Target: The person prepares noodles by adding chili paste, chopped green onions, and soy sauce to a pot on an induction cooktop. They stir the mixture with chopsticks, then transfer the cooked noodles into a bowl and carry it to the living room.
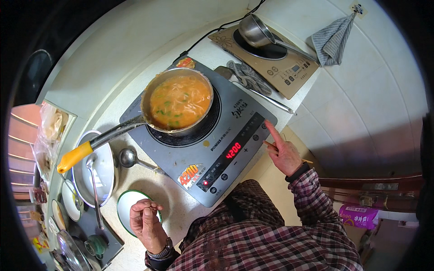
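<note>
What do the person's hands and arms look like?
The left hand and right hand wear no gloves. The right sleeve is checked in dark red, black and whitish, with a plain dark cuff. A greyish ribbed band, maybe a cuff, circles the left wrist.

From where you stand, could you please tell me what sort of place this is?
It looks like a kitchen, perhaps a home one: a pan of orange noodle soup sits on a grey electric cooker, and a metal ladle lies beside it.
</note>
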Tool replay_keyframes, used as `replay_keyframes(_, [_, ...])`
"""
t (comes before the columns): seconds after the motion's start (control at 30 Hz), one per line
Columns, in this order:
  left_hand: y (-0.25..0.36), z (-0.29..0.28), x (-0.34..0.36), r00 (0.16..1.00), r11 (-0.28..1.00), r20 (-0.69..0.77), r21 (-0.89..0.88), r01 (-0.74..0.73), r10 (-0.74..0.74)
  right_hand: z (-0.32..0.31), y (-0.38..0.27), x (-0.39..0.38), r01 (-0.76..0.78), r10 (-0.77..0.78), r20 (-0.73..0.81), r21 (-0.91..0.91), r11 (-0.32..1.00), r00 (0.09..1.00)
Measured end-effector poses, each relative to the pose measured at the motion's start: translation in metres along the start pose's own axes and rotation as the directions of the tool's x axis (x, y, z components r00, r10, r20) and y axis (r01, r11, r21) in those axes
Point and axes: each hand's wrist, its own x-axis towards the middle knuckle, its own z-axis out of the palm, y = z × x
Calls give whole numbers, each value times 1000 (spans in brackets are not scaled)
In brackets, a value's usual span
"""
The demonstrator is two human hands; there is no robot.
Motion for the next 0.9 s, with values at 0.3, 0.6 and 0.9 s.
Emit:
replay_keyframes(0.3, [-3, 3, 2, 999, 998, -24, -54, 30, -31, 7, 18, 0, -4, 4, 9, -6, 1000, 1000])
replay_keyframes(0.6, [5, 21, 39, 999, 915, -40, -404, 14, -32, -59, -29, 11, -256, 173, 223, 428, 867, 959])
replay_keyframes(0.9, [-1, 50, 128, 993, 823, -117, -565, -50, -20, -172, -46, 38, 320, -168, -278, 881, 347, 946])
